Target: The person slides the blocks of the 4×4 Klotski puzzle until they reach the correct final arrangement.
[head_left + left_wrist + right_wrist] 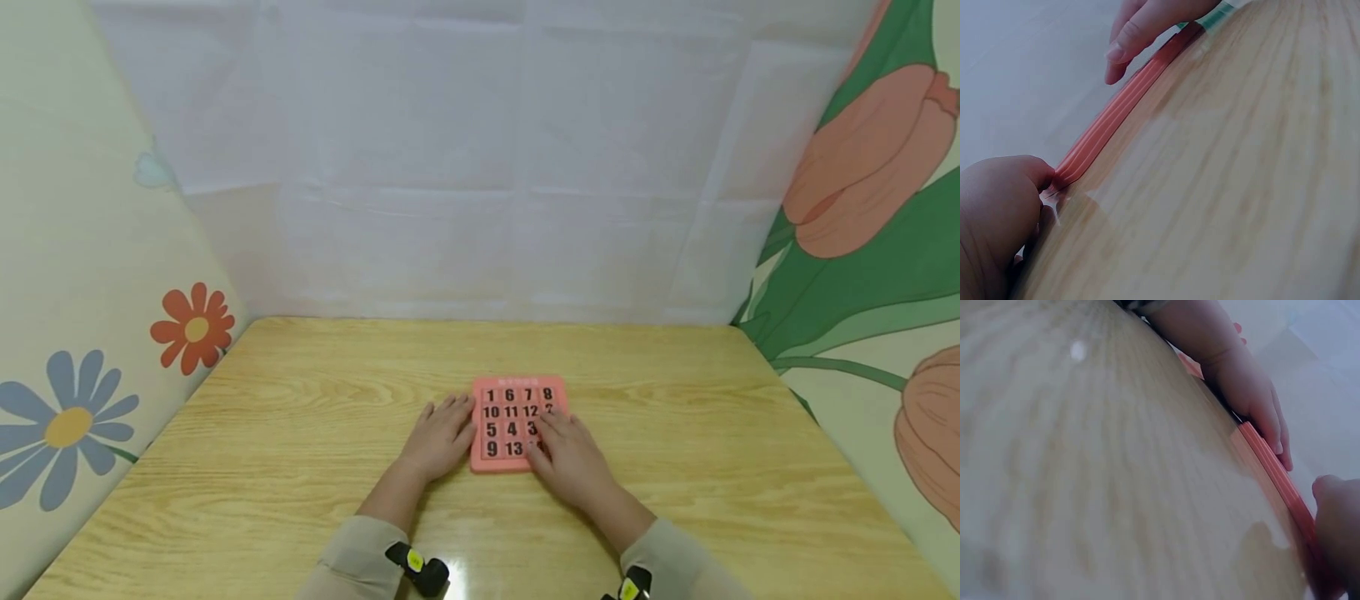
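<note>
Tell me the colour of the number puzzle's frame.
The puzzle's frame is coral pink; it shows best in the head view.

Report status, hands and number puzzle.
Left hand at left edge of sliding number puzzle. Right hand over right-side tiles. Puzzle flat on wooden table, partly hidden by right fingers.

You've a pale-beige, long cloth L sleeve (348,558), lightly creased, & a matching R sleeve (682,565). Round the L one you wear a black wrist strap (397,552) w/ a small bright-yellow label (415,560), print too tiny to read, & a rounded black knob (432,577); round the R, a similar black band (639,577) w/ yellow patch (628,590), partly cut off.
</note>
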Demonstrator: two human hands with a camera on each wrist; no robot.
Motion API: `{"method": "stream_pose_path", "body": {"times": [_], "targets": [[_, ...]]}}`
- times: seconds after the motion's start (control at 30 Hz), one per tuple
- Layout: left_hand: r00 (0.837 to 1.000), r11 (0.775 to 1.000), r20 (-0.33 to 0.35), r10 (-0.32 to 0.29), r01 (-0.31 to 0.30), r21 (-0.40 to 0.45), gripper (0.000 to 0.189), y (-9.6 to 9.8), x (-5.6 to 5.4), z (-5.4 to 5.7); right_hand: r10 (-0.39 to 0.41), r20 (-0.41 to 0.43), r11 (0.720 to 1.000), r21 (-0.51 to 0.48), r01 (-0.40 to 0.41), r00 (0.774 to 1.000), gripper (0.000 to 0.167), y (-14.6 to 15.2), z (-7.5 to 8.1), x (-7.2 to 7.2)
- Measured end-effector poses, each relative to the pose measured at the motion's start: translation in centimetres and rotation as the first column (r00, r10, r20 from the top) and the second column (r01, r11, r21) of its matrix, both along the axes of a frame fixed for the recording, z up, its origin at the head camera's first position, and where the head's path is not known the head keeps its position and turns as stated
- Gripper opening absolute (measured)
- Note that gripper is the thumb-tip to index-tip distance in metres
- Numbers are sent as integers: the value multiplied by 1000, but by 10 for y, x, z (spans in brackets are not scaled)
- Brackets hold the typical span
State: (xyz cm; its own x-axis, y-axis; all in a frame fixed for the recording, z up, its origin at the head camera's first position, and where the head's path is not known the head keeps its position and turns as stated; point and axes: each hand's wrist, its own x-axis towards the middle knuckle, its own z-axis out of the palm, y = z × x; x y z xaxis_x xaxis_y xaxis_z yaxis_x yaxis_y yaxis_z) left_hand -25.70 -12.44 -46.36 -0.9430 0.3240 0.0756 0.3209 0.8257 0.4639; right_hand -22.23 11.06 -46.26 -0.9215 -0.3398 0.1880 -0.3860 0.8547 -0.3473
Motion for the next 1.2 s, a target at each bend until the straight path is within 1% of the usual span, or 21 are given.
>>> {"method": "stream_pose_path", "body": {"times": [0.13, 0.33, 0.63, 0.93, 1.07, 1.2], "targets": [[1000, 1000, 1, -1, 1, 0, 53, 0, 0, 1, 44, 7, 999, 12, -44, 999, 54, -4, 0, 5], [1000, 1000, 4, 1, -1, -3, 53, 0, -1, 0, 60, 12, 998, 27, -60, 998, 53, -5, -1, 8], [1000, 1000, 11, 9, -9, -13, 54, 0, -3, -3, 25, 10, 999, 30, -25, 1000, 55, 4, -2, 7], [1000, 1000, 0, 4, -4, -10, 54, -1, -5, -4, -8, -33, 1000, 18, 8, 999, 50, 15, -3, 7], [1000, 1000, 1, 5, -5, -6, 54, 0, -4, -4, -31, -60, 999, 21, 33, 998, 49, 15, -4, 6], [1000, 1000, 5, 5, -5, -3, 54, 0, -4, -4, -16, -48, 1000, 10, 17, 999, 49, 7, -3, 7]]}}
